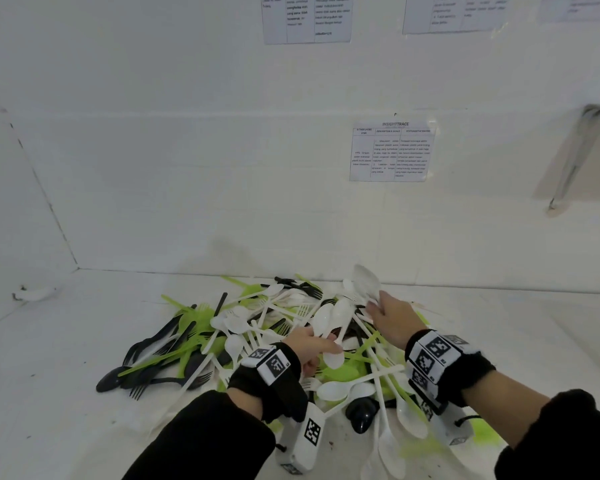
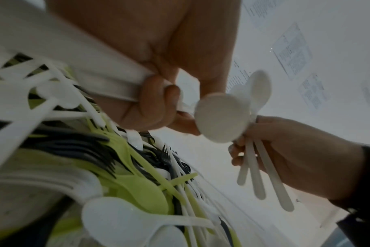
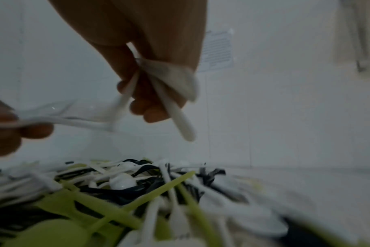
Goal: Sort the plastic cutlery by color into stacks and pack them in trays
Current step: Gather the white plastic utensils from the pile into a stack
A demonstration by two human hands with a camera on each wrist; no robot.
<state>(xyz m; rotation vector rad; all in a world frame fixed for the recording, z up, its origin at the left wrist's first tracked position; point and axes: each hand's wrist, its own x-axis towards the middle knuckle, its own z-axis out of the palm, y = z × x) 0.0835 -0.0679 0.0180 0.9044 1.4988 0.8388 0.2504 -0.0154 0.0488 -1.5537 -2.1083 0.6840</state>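
Note:
A mixed pile of white, lime-green and black plastic cutlery (image 1: pixel 257 341) lies on the white table. My left hand (image 1: pixel 317 346) hovers over the pile's middle and grips white spoons (image 1: pixel 331 322) by their handles, bowls pointing away. My right hand (image 1: pixel 390 315) is raised at the pile's far right and grips a bunch of white spoons (image 1: pixel 364 282) with bowls up. In the left wrist view the left fingers (image 2: pixel 154 100) curl round white handles, and the right hand (image 2: pixel 285 150) holds three handles (image 2: pixel 262 173). The right wrist view shows the right hand's fingers (image 3: pixel 142 93) round white spoons (image 3: pixel 175 103).
Black forks and spoons (image 1: pixel 146 362) cluster at the pile's left, green pieces (image 1: pixel 194 327) run through it. A white wall (image 1: pixel 187 168) with taped paper sheets (image 1: pixel 390 152) stands behind. Bare table (image 1: pixel 49 375) lies to the left and right (image 1: pixel 534 327). No tray shows.

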